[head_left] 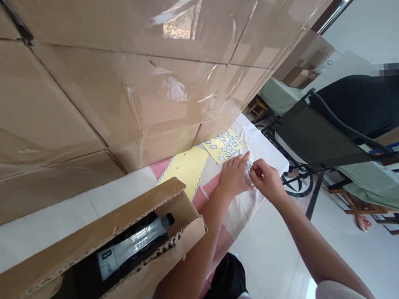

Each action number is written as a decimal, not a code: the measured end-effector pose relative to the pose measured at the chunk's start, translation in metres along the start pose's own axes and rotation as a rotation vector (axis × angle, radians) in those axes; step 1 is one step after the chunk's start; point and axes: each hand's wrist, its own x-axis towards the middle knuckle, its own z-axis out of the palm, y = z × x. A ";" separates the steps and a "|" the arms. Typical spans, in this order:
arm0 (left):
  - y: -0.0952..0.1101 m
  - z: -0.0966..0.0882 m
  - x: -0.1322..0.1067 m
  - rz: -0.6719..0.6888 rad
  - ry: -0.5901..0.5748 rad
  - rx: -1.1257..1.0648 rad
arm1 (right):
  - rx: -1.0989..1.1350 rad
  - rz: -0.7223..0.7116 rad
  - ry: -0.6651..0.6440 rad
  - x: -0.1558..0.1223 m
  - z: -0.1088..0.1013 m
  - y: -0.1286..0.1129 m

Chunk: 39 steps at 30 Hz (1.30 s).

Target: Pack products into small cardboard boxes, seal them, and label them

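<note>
At the right end of the table, my left hand [235, 175] is wrapped round a small whitish, round, shiny thing [248, 172] with some green on it; its kind is not clear. My right hand [266, 176] is closed in a pinch against the right side of that thing, and whatever its fingertips hold is hidden. Just beyond my left hand lies a yellow sheet with small blue-edged labels [227, 147]. A larger yellow sheet [183, 168] with a scalloped blue edge lies left of it.
An open cardboard box [100, 237] at the front left holds a clear-and-white tube [137, 244]. Stacked taped cartons [121, 86] wall off the table's far side. A person in dark clothing [362, 103] sits in a black chair [313, 133] at the right.
</note>
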 end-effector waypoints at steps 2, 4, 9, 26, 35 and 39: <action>0.001 -0.001 0.001 -0.009 0.014 -0.006 | 0.009 0.008 0.016 -0.001 0.004 -0.001; 0.001 0.000 0.001 -0.009 0.029 -0.012 | 0.025 0.003 0.034 -0.002 0.007 -0.003; 0.001 0.001 0.002 0.009 0.039 -0.013 | 0.108 0.021 0.093 -0.005 0.008 -0.014; 0.002 0.000 0.001 -0.021 0.003 0.008 | 0.589 0.248 0.375 -0.025 -0.019 -0.048; 0.004 0.000 -0.003 -0.004 0.012 0.038 | 0.342 -0.006 0.221 -0.052 0.003 -0.047; 0.007 -0.004 -0.003 -0.008 0.092 0.036 | 0.174 -0.174 0.190 -0.059 0.014 -0.043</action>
